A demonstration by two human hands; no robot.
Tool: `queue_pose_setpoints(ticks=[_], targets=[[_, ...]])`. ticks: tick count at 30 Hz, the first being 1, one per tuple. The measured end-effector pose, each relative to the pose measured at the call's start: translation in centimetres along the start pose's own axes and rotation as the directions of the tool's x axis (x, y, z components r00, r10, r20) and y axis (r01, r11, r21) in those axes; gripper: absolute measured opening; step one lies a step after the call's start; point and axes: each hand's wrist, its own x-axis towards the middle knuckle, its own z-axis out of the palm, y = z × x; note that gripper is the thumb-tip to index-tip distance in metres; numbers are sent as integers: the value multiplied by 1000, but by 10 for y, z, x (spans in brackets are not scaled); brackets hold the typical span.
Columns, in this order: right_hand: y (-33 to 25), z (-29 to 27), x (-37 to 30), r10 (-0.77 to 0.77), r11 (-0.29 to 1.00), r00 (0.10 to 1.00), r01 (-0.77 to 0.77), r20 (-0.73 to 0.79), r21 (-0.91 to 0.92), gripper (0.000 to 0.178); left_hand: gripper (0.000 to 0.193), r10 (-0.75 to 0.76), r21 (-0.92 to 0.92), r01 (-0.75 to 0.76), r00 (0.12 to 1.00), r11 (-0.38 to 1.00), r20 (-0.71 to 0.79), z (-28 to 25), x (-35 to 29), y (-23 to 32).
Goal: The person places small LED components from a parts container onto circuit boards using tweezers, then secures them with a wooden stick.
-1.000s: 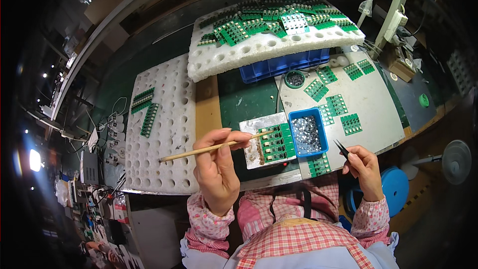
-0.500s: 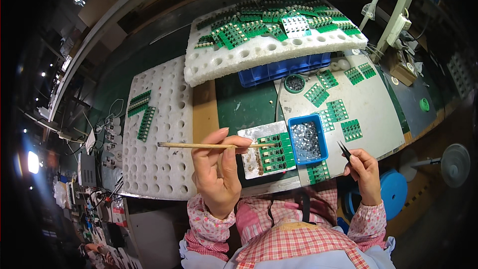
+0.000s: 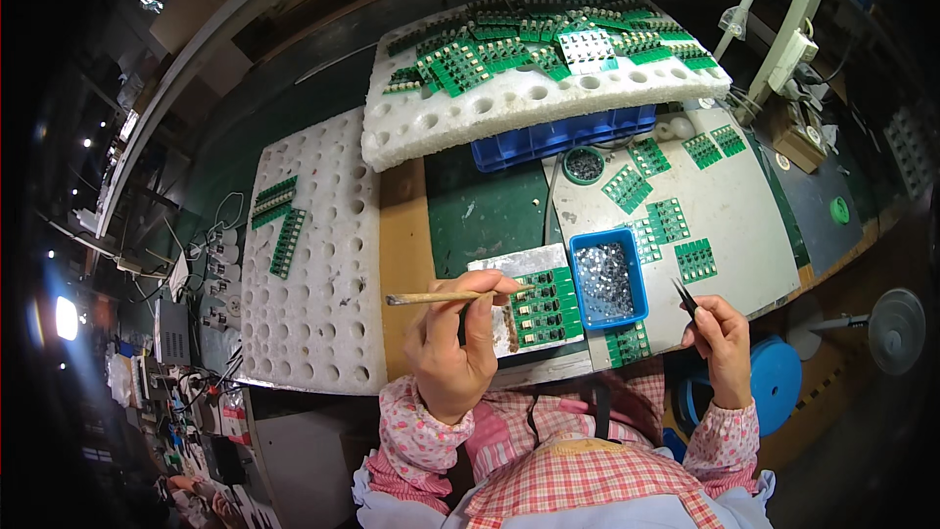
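Observation:
My left hand pinches a thin wooden stick. Its right end reaches the upper left part of a green circuit board with rows of small black and white parts. That board rests on a white block with brown stains along its left side. My right hand is closed on dark pointed tweezers, tips up and apart from anything. Between the hands stands a blue bin holding many tiny silvery pieces.
A white foam slab piled with green boards rests on a blue crate. Another foam sheet lies at left with several boards. More boards and a small round tub of dark bits are on the right.
My left hand has moved right and slightly down with the wooden stick, whose end now lies farther left on the board. My right hand and the tweezers have barely shifted.

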Motion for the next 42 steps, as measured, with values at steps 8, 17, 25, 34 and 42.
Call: queue_pose_setpoints(ticks=[8, 17, 25, 34, 42], targets=[[0, -2, 2, -6, 1000, 1000, 6, -27, -2, 20, 17, 20, 48, -21, 1000, 999, 24, 1, -2, -1], [-1, -4, 2, -14, 1000, 999, 14, -44, 1, 20, 18, 21, 62, -23, 999, 998, 44, 2, -1, -3], [-2, -3, 1, -14, 1000, 999, 13, -37, -5, 20, 18, 15, 77, -19, 999, 997, 49, 1, -1, -3], [-3, -3, -1, -6, 1000, 999, 5, -33, -14, 20, 13, 91, 164, -108, 990, 980, 112, 0, 2, 1], [-5, 5, 2, -40, 999, 997, 39, -59, -18, 30, 10, 72, 236, -102, 989, 966, 132, 1, 9, 3]])
